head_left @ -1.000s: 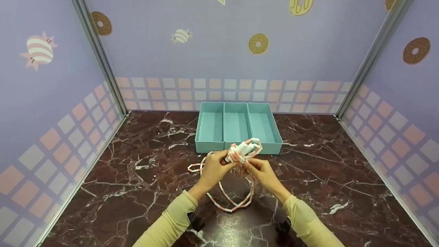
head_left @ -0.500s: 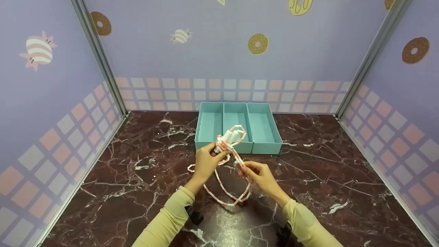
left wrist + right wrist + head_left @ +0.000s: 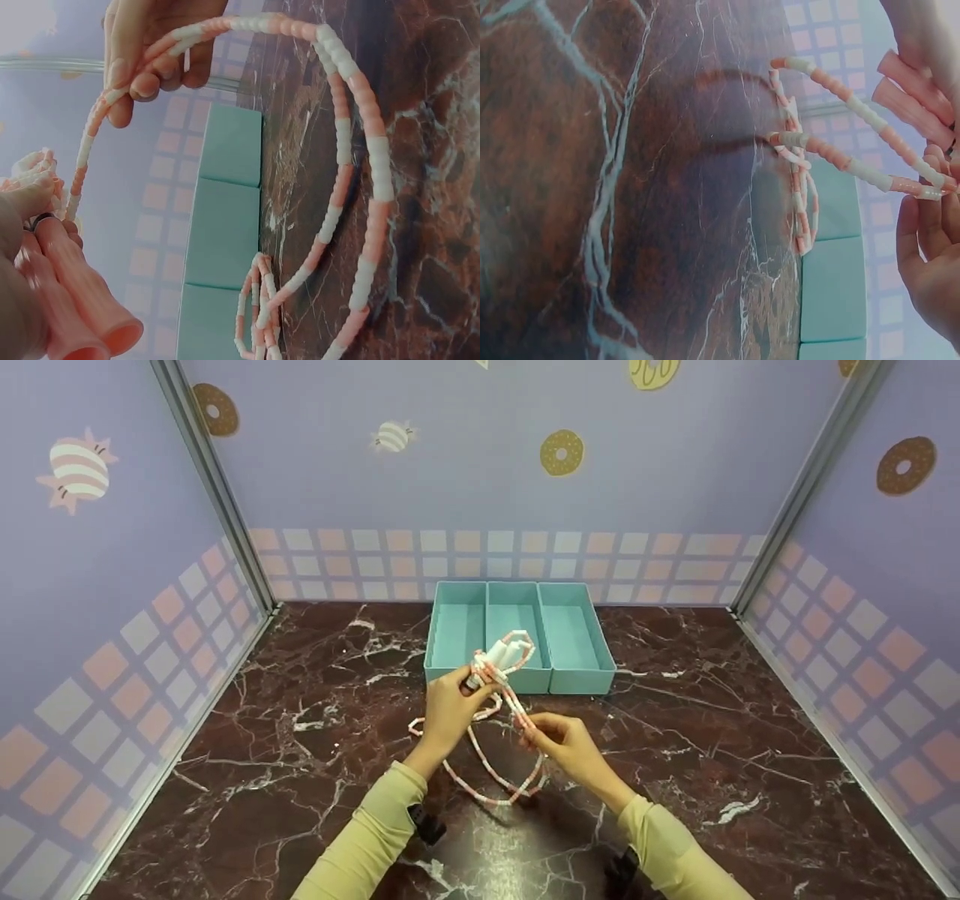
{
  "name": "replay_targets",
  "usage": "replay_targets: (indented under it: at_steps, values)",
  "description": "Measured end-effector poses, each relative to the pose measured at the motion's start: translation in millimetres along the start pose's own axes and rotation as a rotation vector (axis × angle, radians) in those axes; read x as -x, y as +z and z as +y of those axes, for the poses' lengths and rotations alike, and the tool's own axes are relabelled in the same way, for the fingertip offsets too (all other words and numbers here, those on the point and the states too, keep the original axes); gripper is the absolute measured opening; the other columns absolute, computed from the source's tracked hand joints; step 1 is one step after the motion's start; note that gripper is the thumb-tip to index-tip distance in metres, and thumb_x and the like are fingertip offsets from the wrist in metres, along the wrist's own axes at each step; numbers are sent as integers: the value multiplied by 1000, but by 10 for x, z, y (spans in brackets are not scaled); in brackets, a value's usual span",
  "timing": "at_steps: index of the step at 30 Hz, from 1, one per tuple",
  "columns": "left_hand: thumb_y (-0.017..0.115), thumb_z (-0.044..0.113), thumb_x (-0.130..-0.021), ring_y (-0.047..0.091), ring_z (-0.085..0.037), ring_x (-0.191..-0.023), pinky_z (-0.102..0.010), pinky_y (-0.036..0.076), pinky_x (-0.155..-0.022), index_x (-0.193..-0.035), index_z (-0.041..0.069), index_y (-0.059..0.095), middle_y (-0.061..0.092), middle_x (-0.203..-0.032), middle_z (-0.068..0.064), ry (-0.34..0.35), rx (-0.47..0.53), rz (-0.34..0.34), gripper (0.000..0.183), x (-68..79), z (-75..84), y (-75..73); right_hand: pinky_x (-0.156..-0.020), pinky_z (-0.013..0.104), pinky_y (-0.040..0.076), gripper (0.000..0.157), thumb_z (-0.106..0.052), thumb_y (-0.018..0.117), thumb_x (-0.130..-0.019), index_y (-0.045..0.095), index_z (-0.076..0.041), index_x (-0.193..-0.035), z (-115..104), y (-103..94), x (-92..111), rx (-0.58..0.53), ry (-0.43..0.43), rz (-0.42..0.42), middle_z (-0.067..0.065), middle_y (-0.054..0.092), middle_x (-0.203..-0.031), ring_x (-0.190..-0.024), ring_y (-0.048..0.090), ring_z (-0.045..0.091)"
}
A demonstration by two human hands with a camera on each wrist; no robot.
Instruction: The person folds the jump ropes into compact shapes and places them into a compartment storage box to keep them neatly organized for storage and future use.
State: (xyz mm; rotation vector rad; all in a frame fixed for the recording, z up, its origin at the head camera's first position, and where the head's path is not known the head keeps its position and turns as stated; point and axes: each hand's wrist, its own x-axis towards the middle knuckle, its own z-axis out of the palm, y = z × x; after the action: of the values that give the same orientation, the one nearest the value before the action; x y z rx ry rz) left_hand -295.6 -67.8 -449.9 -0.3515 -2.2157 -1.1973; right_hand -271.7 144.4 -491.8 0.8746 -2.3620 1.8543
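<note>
A pink and white beaded jump rope [image 3: 480, 744] is in both hands above the table. My left hand [image 3: 448, 709] grips its two handles side by side, with strands bunched around them; in the head view their white ends [image 3: 501, 654] point away from me. Their pink ends [image 3: 97, 300] show in the left wrist view. To the right and slightly nearer, my right hand [image 3: 566, 741] pinches doubled rope strands [image 3: 225, 24] between thumb and fingers. From there the rope hangs in a long curve toward the table, and a smaller coil [image 3: 259, 307] lies beyond it.
A teal box [image 3: 581, 682] with three compartments stands behind the hands, near the back wall. Dark red marble-patterned table [image 3: 720, 720] surrounds it. Patterned lilac panels [image 3: 465, 480] enclose the back and both sides.
From side by side, the hands have parted. My left hand with the handles moved left and away from me; strands now stretch between it and my right hand, which moved slightly nearer me.
</note>
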Motion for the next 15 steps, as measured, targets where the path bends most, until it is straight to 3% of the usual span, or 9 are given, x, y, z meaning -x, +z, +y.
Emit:
replay_targets:
  at_steps: [5, 10, 15]
  values:
    - [82, 32, -76, 46, -10, -59, -25, 39, -53, -90, 6, 73, 66, -67, -4, 52, -89, 8, 31, 0, -18, 12, -75, 26, 60, 26, -10, 59, -98, 65, 10, -112, -48, 10, 19, 31, 11, -5, 26, 70, -90, -80, 72, 19]
    - [81, 31, -77, 64, -18, -66, -37, 53, -60, -93, 6, 73, 74, -79, -9, 87, -154, -7, 31, -15, -26, 9, -73, 24, 59, 22, -6, 60, -96, 66, 10, -111, -73, 23, 11, 101, 28, 9, 24, 72, -90, -79, 72, 19]
    - [81, 31, -78, 71, -25, -72, -41, 55, -63, -94, 6, 72, 75, -82, -11, 127, -244, -17, 31, -26, -38, 13, -70, 24, 58, 19, 2, 60, -94, 66, 13, -108, -78, 55, 9, 144, 36, 20, 26, 71, -88, -80, 71, 39]
